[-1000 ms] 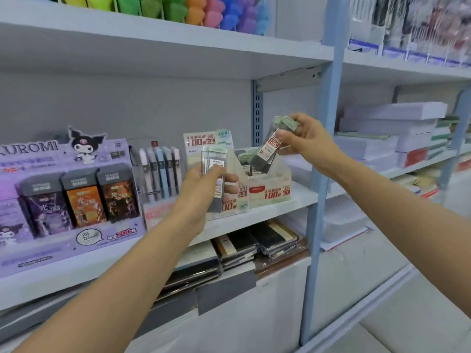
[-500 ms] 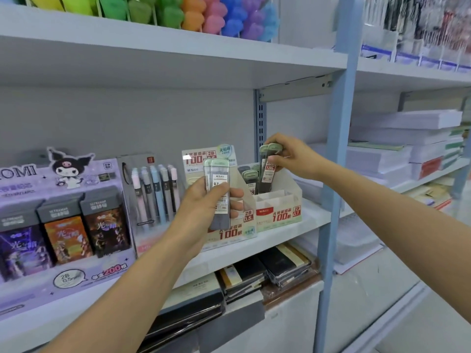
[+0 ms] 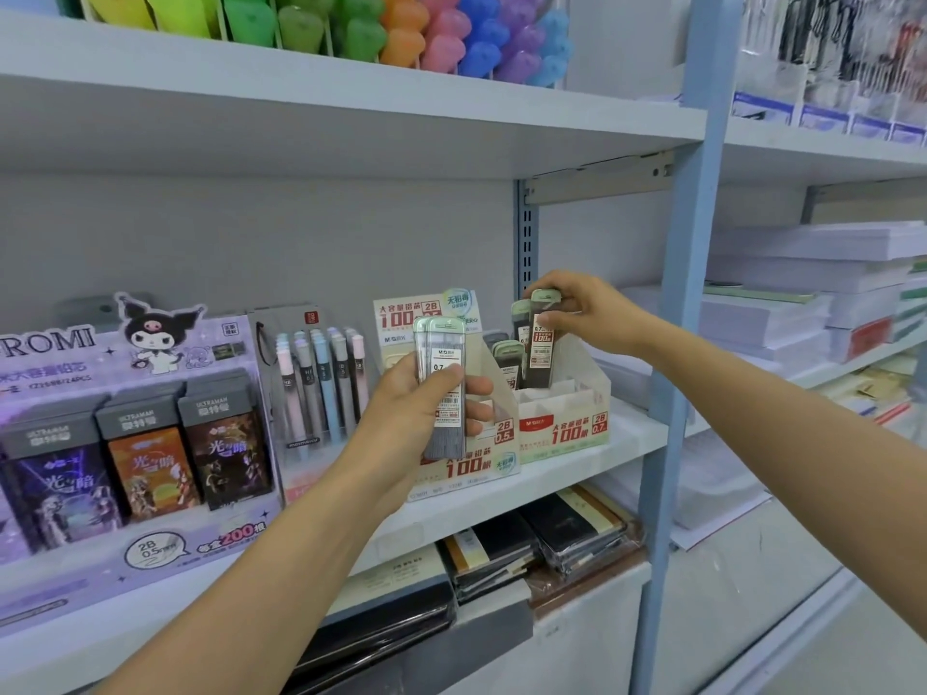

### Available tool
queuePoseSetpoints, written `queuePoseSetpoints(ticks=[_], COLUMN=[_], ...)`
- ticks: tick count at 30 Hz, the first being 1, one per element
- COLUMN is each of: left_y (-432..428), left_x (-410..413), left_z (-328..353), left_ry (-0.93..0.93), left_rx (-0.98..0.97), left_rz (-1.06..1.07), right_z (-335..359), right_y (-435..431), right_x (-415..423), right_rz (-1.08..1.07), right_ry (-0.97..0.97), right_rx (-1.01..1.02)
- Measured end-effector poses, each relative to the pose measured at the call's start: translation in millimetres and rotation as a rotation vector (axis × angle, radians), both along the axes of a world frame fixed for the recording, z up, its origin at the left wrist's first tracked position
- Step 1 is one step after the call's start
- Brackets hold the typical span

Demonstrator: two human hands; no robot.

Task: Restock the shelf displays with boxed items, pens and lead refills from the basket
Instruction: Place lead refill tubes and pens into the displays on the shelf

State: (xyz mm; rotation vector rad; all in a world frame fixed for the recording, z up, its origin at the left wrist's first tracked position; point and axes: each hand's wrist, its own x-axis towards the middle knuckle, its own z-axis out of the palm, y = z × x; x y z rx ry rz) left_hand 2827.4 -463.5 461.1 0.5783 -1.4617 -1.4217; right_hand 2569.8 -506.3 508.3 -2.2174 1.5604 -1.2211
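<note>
Mid-frame, right hand [image 3: 587,318] is pinching a lead refill case [image 3: 542,358] at the 0.7 display box [image 3: 567,431]: keep it upright, sliding straight down; left hand [image 3: 406,418] is gripping 2 spare cases [image 3: 441,343].

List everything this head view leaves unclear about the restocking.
- Basket: outside the frame in the head view.
- refill cases in the left hand: two tops show, and the grip covers any others.
- single case pinched by the right hand: the walls of the 0.7 display box hide where its lower end rests.
- Kuromi display: cut off by the left edge.
- hanging packets: too blurred to identify.
</note>
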Motion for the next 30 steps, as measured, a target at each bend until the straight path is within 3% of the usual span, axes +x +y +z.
queuePoseSetpoints(ticks=[3,13,24,27,30], left_y=[0.8,1.1,0.8,1.4,1.0], left_x=[-0.2,1.0,-0.7,-0.7,-0.8], left_z=[0.2,0.2,1.3,1.9,1.5], left_ry=[0.000,-0.006,-0.015,-0.013,-0.017], left_rx=[0.003,-0.004,0.004,0.004,-0.001], left_rz=[0.004,0.015,0.004,-0.001,0.004], right_z=[1.9,12.2,1.5,-0.8,6.6], right_y=[-0.2,16.3,9.0,8.7,12.4], right_x=[0.4,6.1,2.5,3.4,4.4], right_rz=[-0.032,0.038,-0.027,0.019,0.011], right_ry=[0.037,-0.168,0.033,-0.067,-0.132], right_rx=[-0.032,-0.215,-0.010,0.022,-0.072])
